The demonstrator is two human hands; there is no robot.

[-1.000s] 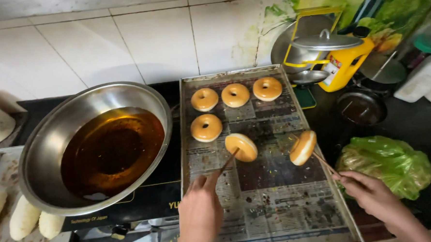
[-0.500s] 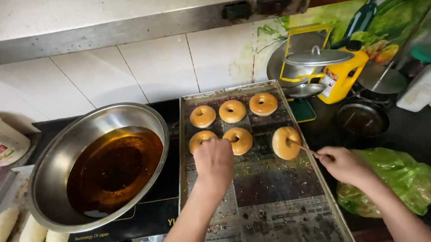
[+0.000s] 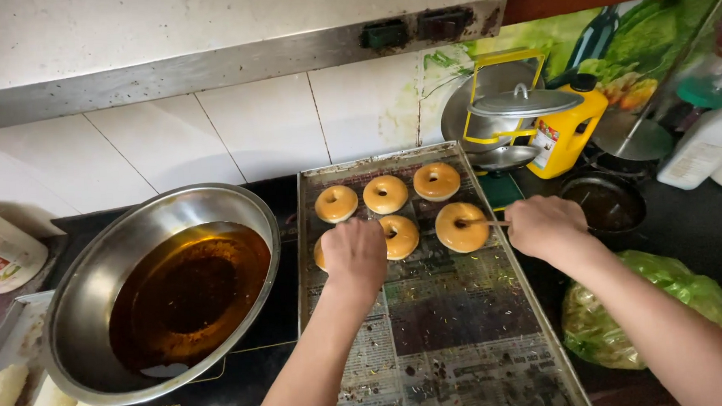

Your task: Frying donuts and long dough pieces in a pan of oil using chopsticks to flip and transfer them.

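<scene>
Landmark: a long metal baking tray (image 3: 536, 317) lined with stained newspaper lay on the dark tabletop (image 3: 703, 229).
Near, left of tray: pale dough pieces (image 3: 29, 400) showed at the frame's corner.
Near, right of tray: a green plastic bag (image 3: 650, 308) sat just beside the rim.
Left of tray: a steel bowl (image 3: 96, 271) of dark frying oil stood touching the tray's edge.
Left hand (image 3: 354, 256): closed into a fist over the tray's middle, covering part of one doughnut; what it gripped could not be told.
Right hand (image 3: 545, 226): closed around a thin wooden stick (image 3: 483, 222) whose tip was in the hole of a fried doughnut (image 3: 461, 227) resting on the tray.
Far end of tray: three more doughnuts (image 3: 385, 194) lay in a row.
Beyond tray: a yellow oil jug (image 3: 565, 133) and a lidded pot (image 3: 523, 106) stood by the tiled wall.
</scene>
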